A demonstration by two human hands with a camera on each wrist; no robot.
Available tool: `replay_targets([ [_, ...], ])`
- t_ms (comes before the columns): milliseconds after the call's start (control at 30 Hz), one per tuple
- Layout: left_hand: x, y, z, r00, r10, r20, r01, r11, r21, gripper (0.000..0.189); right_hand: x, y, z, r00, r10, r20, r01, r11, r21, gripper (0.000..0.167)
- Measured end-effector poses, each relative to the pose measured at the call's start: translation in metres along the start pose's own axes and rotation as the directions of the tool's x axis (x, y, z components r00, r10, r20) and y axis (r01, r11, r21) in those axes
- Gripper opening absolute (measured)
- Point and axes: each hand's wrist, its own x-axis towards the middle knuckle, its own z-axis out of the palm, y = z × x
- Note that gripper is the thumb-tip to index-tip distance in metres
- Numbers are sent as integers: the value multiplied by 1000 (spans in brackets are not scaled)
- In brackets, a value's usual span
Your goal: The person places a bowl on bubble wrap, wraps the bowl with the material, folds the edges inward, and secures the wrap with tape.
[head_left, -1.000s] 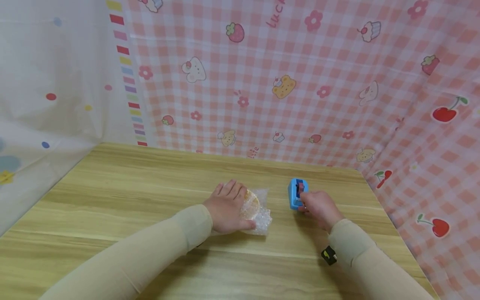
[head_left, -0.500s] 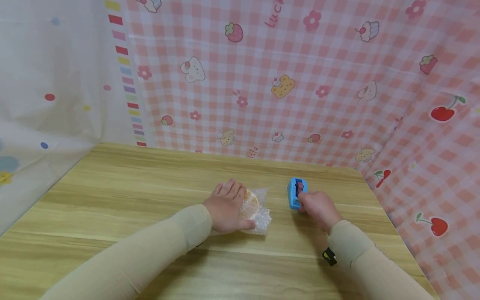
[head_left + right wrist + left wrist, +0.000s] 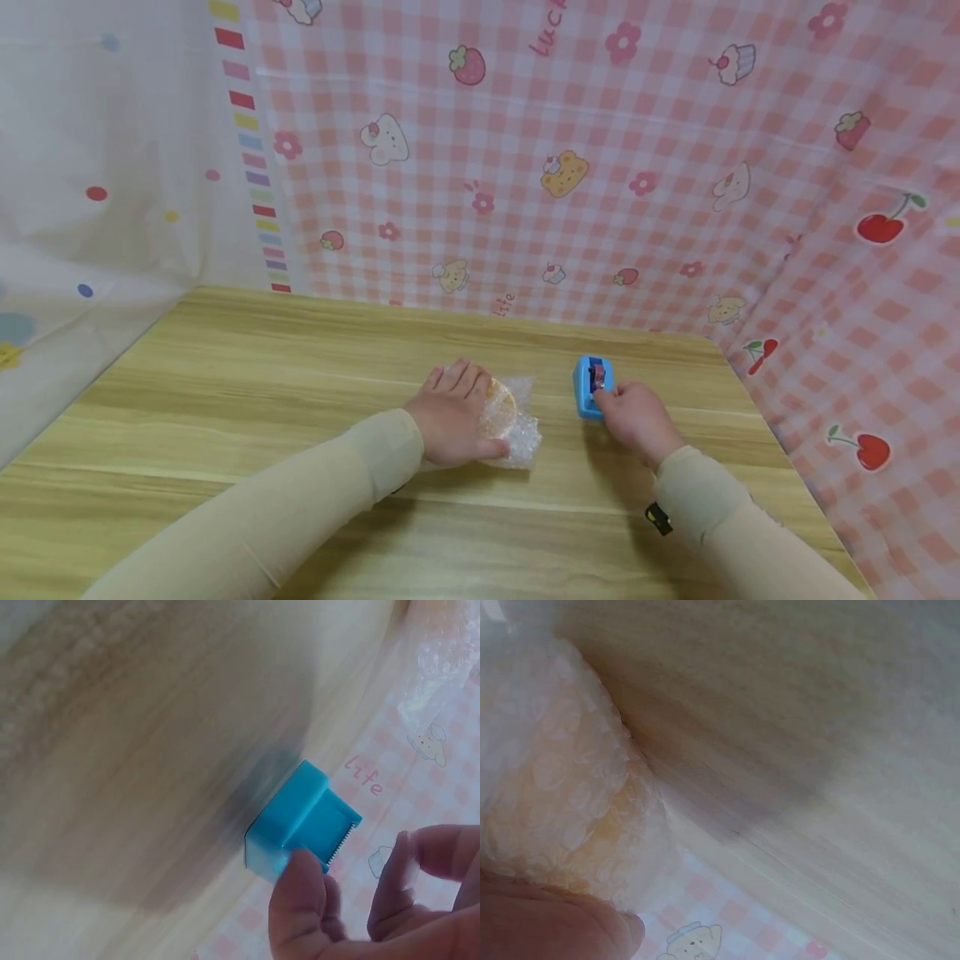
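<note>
Two pale beige sleeves extend over a yellow-brown, wood-grained bench. The left hand rests on a parcel of clear bubble wrap near mid-bench, short of the back edge, its fingers laid straight and thumb spread away, the grip apart. A round, yellow-edged object shows through the wrap. Just beyond the parcel, toward the bench's back right corner, the right hand is at a bright blue tape dispenser bearing a dark reddish roll. Seen from the right wrist, the thumb overlaps the dispenser near its serrated cutter, the other fingers bent; whether that grip pinches any tape cannot be told. A pink-and-white checked cloth printed with strawberries, cupcakes and cartoon animals rises beyond the back and right edges; a white, dotted cloth hangs along the left edge.
</note>
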Motion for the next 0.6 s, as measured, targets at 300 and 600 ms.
replay_targets([
  [300, 0, 0, 0, 1000, 3, -3, -3, 1000, 0, 114, -5, 5, 0, 998, 25, 63, -30, 996, 81, 37],
  [600, 1, -1, 1, 1000, 3, -3, -3, 1000, -8, 115, 1, 16, 2, 981, 50, 185, -89, 975, 205, 38],
])
